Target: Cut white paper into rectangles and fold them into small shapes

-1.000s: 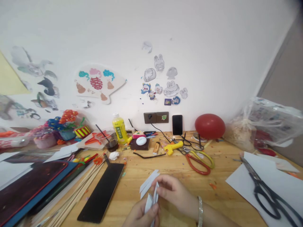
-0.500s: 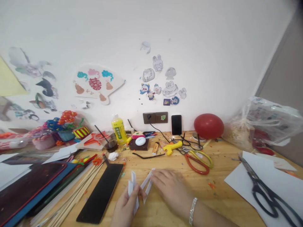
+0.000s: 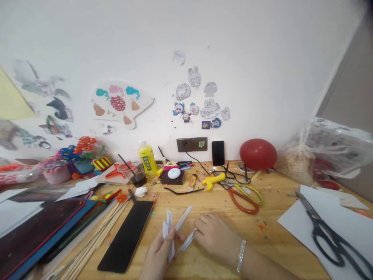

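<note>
My left hand (image 3: 161, 247) is closed around a folded white paper piece (image 3: 169, 237), whose flat strips stick up past the thumb. From that grip two narrow paper strips reach to the right: one strip (image 3: 184, 217) points away over the table with its end free, the other strip (image 3: 188, 240) runs toward my right hand. My right hand (image 3: 212, 235) wears a sparkling bracelet (image 3: 241, 256) and pinches the tip of this lower strip. Its fingers are curled, with the palm toward the wooden tabletop (image 3: 250, 249).
Left of my hands lie a black flat slab (image 3: 126, 237) and thin wooden sticks (image 3: 96, 237). To the right, black-handled scissors (image 3: 328, 237) rest on white paper (image 3: 294, 217). Farther back are red-and-yellow-handled scissors (image 3: 243, 202), a yellow glue gun (image 3: 214, 181), a drink bottle (image 3: 148, 159) and a red balloon (image 3: 258, 154).
The two strips have spread apart. My right hand has drawn the lower strip's end to the right and toward me, and its fingers have curled. The left hand keeps its hold.
</note>
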The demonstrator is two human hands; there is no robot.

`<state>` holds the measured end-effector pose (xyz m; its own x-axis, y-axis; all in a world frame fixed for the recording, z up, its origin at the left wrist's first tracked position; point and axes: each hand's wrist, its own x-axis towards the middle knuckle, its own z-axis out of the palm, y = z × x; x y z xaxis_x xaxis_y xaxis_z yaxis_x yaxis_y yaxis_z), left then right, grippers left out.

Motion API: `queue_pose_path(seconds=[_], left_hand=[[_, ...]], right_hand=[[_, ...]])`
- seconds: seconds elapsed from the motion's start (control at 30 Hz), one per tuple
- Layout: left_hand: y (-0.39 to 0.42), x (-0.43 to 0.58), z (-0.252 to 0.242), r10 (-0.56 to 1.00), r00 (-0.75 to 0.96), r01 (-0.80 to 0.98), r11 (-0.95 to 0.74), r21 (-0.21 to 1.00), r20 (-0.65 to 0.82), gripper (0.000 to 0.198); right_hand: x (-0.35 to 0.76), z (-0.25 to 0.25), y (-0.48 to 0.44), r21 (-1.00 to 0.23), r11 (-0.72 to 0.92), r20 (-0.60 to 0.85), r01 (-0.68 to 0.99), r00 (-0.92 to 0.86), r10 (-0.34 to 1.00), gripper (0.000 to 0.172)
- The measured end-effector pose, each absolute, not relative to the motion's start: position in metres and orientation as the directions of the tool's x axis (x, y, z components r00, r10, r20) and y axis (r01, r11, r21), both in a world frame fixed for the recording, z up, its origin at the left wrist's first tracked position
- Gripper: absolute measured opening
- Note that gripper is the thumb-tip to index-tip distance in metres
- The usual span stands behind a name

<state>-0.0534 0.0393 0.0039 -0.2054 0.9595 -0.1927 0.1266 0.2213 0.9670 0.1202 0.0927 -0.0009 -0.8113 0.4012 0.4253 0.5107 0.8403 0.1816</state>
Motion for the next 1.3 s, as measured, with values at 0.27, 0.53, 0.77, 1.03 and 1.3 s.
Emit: queue_pose_path(seconds=[0.27, 0.53, 0.77, 1.03, 1.3], left_hand=[[0.037, -0.051, 0.004, 0.984, -0.149, 0.214, 0.130, 0.968, -0.099, 0.056], [0.032, -0.044, -0.007, 0.973, -0.035, 0.105, 0.231, 0.967, -0.228, 0.066], [0.040, -0.050, -0.007, 0.953, -0.095, -0.155, 0.272, 0.950, -0.289, 0.054], [0.024, -0.028, 0.004, 0.913, 0.069, -0.442, 0.390, 0.808, -0.403, 0.045], [0.025, -0.031, -0.003, 0.958, 0.098, -0.327, 0.288, 0.900, -0.270, 0.048]], right_hand=[[0.116, -0.007, 0.093, 0.114, 0.832, 0.415, 0.543, -0.787, 0.457, 0.004], [0.120, -0.008, 0.098, 0.079, 0.836, 0.420, 0.542, -0.779, 0.466, 0.017], [0.126, 0.004, 0.094, -0.172, 0.874, 0.595, 0.455, -0.659, 0.460, 0.012], [0.116, 0.018, 0.072, -0.105, 0.945, 0.766, 0.308, -0.582, 0.275, 0.029], [0.109, 0.012, 0.069, -0.131, 0.925, 0.669, 0.357, -0.657, 0.349, 0.025]])
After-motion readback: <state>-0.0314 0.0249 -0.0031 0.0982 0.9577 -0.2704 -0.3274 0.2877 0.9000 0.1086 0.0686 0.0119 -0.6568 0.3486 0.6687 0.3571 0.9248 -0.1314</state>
